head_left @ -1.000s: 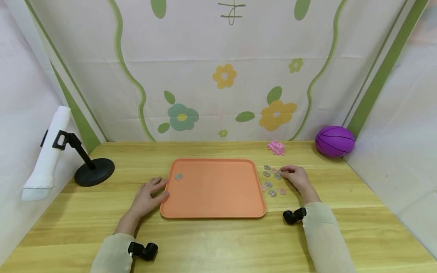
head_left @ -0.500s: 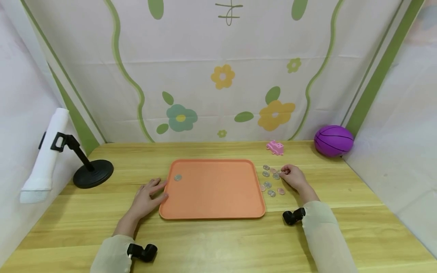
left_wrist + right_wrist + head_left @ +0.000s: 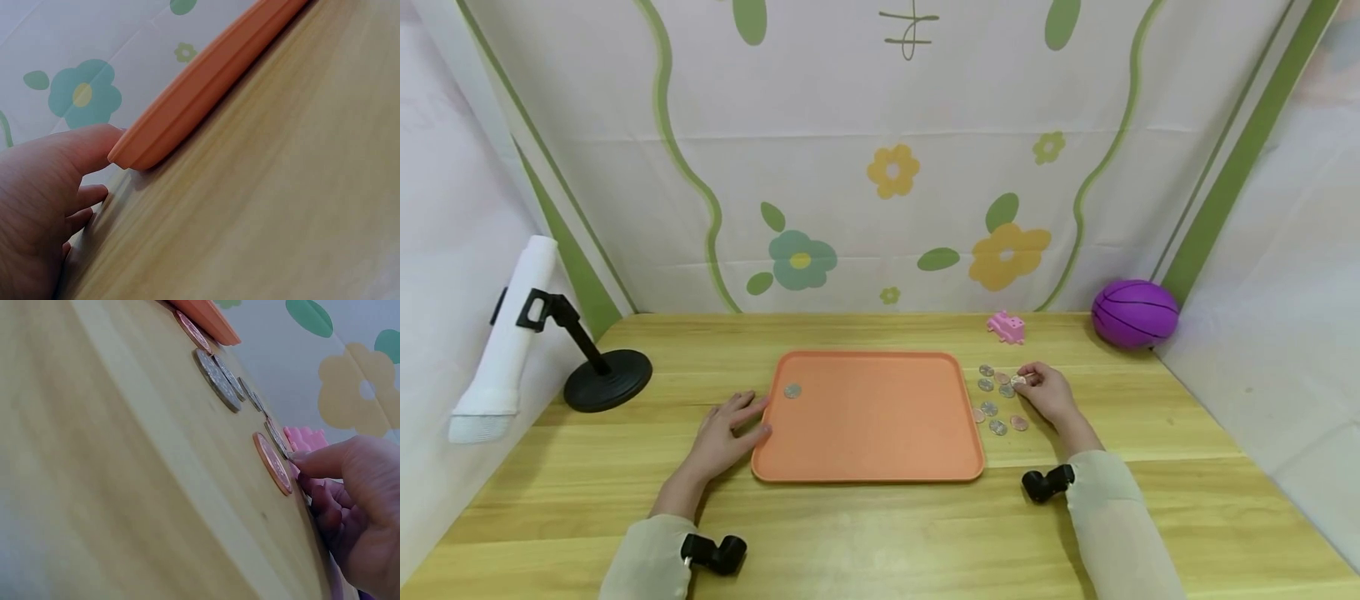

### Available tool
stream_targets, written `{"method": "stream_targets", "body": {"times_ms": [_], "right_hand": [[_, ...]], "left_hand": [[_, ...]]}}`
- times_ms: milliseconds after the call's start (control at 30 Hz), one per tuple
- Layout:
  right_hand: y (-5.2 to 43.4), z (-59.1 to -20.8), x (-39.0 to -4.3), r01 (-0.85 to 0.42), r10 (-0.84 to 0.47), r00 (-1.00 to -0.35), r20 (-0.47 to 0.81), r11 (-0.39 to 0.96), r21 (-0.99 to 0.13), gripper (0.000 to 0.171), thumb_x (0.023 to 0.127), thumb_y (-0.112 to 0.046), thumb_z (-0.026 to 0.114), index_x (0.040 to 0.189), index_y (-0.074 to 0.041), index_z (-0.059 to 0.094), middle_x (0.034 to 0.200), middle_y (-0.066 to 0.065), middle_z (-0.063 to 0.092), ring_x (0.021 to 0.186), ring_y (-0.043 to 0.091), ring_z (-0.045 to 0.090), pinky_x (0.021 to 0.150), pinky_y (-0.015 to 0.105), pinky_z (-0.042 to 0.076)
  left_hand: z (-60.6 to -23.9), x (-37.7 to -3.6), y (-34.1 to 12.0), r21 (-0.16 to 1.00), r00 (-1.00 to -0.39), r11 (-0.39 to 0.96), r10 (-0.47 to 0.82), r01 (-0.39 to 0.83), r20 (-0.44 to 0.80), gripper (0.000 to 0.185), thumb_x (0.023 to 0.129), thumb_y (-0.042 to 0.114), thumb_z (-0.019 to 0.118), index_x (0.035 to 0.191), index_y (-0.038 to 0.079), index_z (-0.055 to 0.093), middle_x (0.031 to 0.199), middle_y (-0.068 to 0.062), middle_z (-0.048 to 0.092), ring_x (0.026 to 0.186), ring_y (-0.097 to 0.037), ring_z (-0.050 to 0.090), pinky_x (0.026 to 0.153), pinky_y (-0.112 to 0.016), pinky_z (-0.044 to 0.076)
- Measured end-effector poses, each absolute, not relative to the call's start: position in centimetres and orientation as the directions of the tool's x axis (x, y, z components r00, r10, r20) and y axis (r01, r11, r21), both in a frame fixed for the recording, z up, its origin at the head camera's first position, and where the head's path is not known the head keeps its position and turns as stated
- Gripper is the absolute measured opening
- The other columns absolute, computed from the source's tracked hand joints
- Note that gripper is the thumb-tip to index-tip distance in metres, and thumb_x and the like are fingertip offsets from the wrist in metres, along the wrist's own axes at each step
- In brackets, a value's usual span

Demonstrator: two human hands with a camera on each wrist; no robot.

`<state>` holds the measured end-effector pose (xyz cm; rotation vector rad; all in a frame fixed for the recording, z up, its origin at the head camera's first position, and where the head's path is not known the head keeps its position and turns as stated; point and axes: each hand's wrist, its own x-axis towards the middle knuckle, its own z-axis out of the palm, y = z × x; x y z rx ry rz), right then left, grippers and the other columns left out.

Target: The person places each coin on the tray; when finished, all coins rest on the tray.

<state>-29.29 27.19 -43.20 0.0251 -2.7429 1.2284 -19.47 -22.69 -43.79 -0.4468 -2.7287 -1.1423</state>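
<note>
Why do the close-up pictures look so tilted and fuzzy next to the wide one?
Head view: sharp, evenly lit, soft shadows, the backdrop's edges bowed by a wide lens. Left wrist view: the camera sits low, so the wooden table slants; the left hand and the orange plastic tray rim look soft. Right wrist view: near tabletop blurred, the round metal coins seen edge-on, right hand slightly soft.

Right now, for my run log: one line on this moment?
left hand: rests against tray | right hand: pinches coin
</note>
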Motion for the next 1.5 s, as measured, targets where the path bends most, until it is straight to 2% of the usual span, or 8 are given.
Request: {"method": "stream_targets", "body": {"times_ms": [267,400,533,767,1067,1167,1300,1500], "right_hand": [[26.5,-42.2,-29.3,0.086,0.061,-0.996,-0.066,0.426,-0.901,0.034,0.083,-0.013,0.056,0.109,0.008,0.052,0.085,0.01,0.057,0.069,0.014,0.051,0.057,0.022,0.044],[26.0,-41.8,-29.5,0.13,0.03,-0.991,-0.127,0.294,-0.947,0.041,0.083,-0.016,0.058,0.116,0.008,0.048,0.097,0.01,0.057,0.077,0.012,0.055,0.067,0.024,0.047],[25.2,-41.8,-30.5,0.085,-0.039,-0.995,-0.097,0.238,-0.968,0.05,0.08,-0.023,0.063,0.117,0.007,0.048,0.1,0.009,0.057,0.081,0.011,0.056,0.07,0.022,0.046],[23.1,-42.5,-33.2,-0.032,-0.211,-0.978,0.007,0.116,-0.993,0.042,0.077,-0.027,0.065,0.109,0.0,0.057,0.089,0.008,0.061,0.066,0.01,0.055,0.05,0.019,0.044],[14.7,-37.3,-30.9,-0.043,-0.25,-0.968,0.013,0.112,-0.993,0.037,0.08,-0.016,0.062,0.111,0.004,0.055,0.083,0.005,0.06,0.071,0.018,0.054,0.054,0.023,0.041],[12.3,-37.2,-30.8,-0.016,-0.284,-0.959,-0.008,0.08,-0.997,0.034,0.081,-0.013,0.062,0.111,0.003,0.056,0.086,0.009,0.061,0.068,0.016,0.054,0.055,0.023,0.04],[8.7,-37.2,-30.2,0.033,-0.311,-0.949,-0.057,0.083,-0.996,0.036,0.081,-0.009,0.06,0.113,0.006,0.053,0.093,0.015,0.061,0.077,0.027,0.054,0.058,0.028,0.041],[4.5,-38.5,-29.5,0.08,-0.351,-0.929,-0.122,0.13,-0.988,0.033,0.081,-0.013,0.061,0.11,0.001,0.057,0.087,0.006,0.064,0.089,0.036,0.052,0.063,0.033,0.044]], "left_hand": [[-43.6,-19.2,-22.9,0.668,-0.947,0.672,0.203,0.319,0.249,0.05,0.082,0.026,0.059,0.124,0.002,0.048,0.129,-0.025,0.033,0.121,-0.041,0.018,0.095,-0.056,0.005],[-43.6,-19.0,-22.9,0.669,-0.948,0.673,0.203,0.316,0.244,0.05,0.082,0.027,0.059,0.124,0.001,0.048,0.129,-0.025,0.033,0.121,-0.042,0.018,0.094,-0.056,0.005],[-43.5,-18.9,-22.9,0.673,-0.95,0.67,0.2,0.312,0.241,0.05,0.082,0.026,0.059,0.124,0.001,0.048,0.129,-0.025,0.033,0.122,-0.041,0.018,0.095,-0.056,0.005],[-43.5,-19.0,-22.9,0.668,-0.947,0.672,0.204,0.321,0.25,0.05,0.082,0.026,0.058,0.124,0.001,0.048,0.129,-0.026,0.033,0.121,-0.042,0.018,0.094,-0.057,0.006],[-43.7,-19.1,-22.7,0.658,-0.94,0.673,0.208,0.337,0.269,0.05,0.083,0.027,0.058,0.124,0.001,0.047,0.129,-0.026,0.033,0.121,-0.042,0.019,0.094,-0.057,0.005],[-43.6,-19.2,-22.6,0.665,-0.942,0.668,0.207,0.333,0.264,0.05,0.083,0.027,0.058,0.124,0.001,0.047,0.129,-0.025,0.033,0.121,-0.042,0.019,0.094,-0.056,0.005],[-43.5,-19.2,-22.5,0.671,-0.946,0.667,0.208,0.324,0.25,0.05,0.083,0.027,0.058,0.124,0.001,0.047,0.129,-0.025,0.033,0.122,-0.041,0.018,0.095,-0.056,0.005],[-43.4,-19.2,-22.5,0.667,-0.947,0.673,0.206,0.32,0.246,0.05,0.083,0.027,0.058,0.124,0.001,0.047,0.129,-0.025,0.033,0.122,-0.041,0.018,0.095,-0.056,0.005]]}}
